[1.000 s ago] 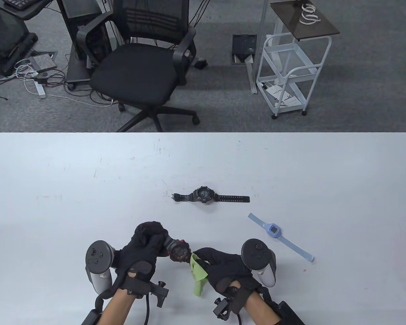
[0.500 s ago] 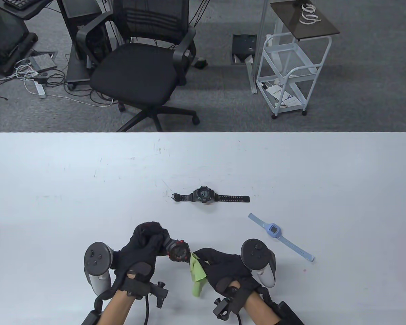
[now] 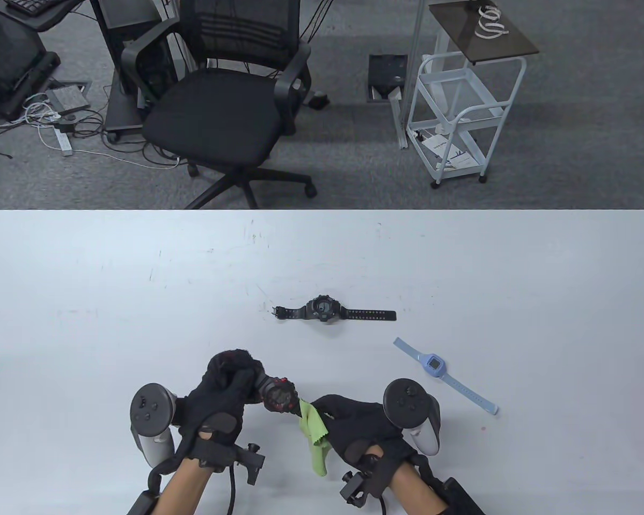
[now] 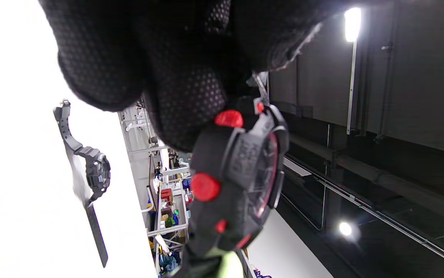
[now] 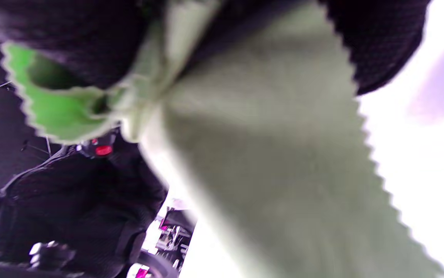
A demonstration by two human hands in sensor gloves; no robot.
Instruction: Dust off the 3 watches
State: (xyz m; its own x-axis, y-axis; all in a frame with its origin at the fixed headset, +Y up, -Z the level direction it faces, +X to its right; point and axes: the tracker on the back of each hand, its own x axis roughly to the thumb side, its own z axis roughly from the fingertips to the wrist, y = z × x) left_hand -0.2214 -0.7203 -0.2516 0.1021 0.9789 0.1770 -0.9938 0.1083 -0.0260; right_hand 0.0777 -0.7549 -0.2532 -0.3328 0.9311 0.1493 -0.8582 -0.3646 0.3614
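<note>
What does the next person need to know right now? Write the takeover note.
Left hand grips the black and red watch, lifted off the table.
Right hand pinches the green cloth, its top edge at the watch's case.
Black watch lies flat mid-table, light blue watch to its right, nearer the person; neither is being touched.
Done: nothing confirmable. Left: finish this watch, then dust the other two.

The table view is evenly lit and sharp, with soft shadows under the hands on the pale counter (image 3: pixel 86 300). In the left wrist view the counter (image 4: pixel 13 193) blows out to white, and ceiling lamps (image 4: pixel 352 24) flare. The right wrist view is heavily blurred: the green cloth (image 5: pixel 268 154) is out of focus.
</note>
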